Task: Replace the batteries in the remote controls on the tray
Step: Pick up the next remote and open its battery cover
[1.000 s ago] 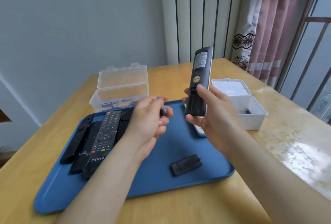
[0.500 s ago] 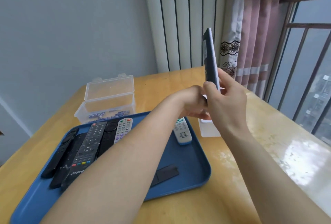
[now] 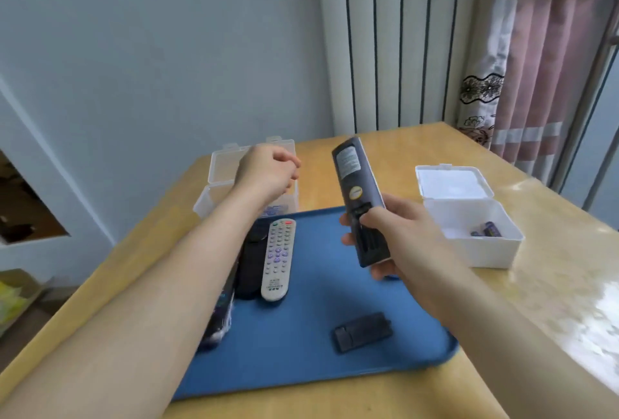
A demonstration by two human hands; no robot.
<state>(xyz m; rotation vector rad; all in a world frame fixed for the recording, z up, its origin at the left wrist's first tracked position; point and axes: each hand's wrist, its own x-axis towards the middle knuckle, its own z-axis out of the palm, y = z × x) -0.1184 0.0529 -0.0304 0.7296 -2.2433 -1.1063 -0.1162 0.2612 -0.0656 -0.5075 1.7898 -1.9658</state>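
A black remote (image 3: 360,204) is held back-up in the right hand (image 3: 398,241), above the right part of the blue tray (image 3: 301,345). Fingers (image 3: 348,239) are wrapped round its lower half and the thumb is laid across the back. The battery bay is seen open; whether cells are inside cannot be told. A white label with small print and a round yellow sticker are seen on the back; neither can be read.

The left hand (image 3: 268,174) is raised over the clear box (image 3: 221,184) behind the tray, fingers curled in loosely. Whether anything is pinched in it cannot be told.

A black battery cover (image 3: 361,331) is lying loose on the tray near its front right corner. A grey remote (image 3: 278,258) is laid face-up at tray centre-left, with coloured buttons and small print at its lower end, too blurred to read. A second black remote (image 3: 251,261) is just beside it on the left, and another dark remote (image 3: 217,321) is partly hidden under the left forearm.

Blue-labelled batteries (image 3: 273,209) are glimpsed in the clear box, lid up. A white box (image 3: 482,251) is set on the table (image 3: 552,284) right of the tray, lid open, with used batteries (image 3: 487,229) in it, dark purple; their writing is not legible.
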